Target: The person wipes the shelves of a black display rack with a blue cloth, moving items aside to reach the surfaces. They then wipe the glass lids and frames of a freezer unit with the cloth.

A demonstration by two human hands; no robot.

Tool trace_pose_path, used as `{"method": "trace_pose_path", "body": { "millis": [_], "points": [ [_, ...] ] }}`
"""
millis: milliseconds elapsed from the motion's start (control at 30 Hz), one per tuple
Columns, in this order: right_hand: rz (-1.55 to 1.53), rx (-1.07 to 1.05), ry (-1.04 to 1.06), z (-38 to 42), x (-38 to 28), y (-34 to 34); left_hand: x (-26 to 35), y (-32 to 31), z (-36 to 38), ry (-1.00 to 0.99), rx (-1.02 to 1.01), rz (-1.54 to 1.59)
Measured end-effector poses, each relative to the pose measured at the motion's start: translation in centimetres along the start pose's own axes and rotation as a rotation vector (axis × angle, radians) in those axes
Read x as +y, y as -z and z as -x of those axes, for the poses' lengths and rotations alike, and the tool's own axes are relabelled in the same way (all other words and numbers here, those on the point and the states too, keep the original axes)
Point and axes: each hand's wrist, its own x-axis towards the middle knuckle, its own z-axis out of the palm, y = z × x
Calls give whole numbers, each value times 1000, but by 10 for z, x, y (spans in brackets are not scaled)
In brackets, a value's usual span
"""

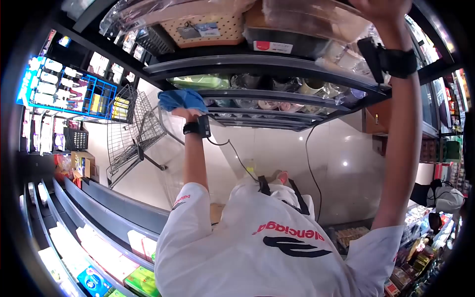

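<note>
My left hand (187, 114) is closed on a blue cloth (182, 100), which is bunched up at the left end of a lower shelf edge (277, 97). Behind that edge sit a green plastic-wrapped item (200, 81) and several wrapped cups or jars. My right hand (381, 9) is raised to the upper shelf, beside a plastic-wrapped package (316, 20). The top of the view cuts off its fingers, so whether it touches or grips anything does not show.
A wire shopping cart (133, 131) stands at the left, near a blue wire rack (74, 94) of goods. Behind on the left are shelves (116, 200) of boxed products. A thin black cable (308, 148) hangs over the tiled floor (346, 168). More stocked shelves line the right.
</note>
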Motion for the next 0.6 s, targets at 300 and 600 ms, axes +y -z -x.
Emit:
{"method": "trace_pose_path", "body": {
  "millis": [300,600],
  "points": [
    [-34,-22,-153,-19,-26,24,-26,52,15,155,-60,15],
    [-142,-13,-216,-13,-27,27,18,52,92,357,-567,243]
  ]
}}
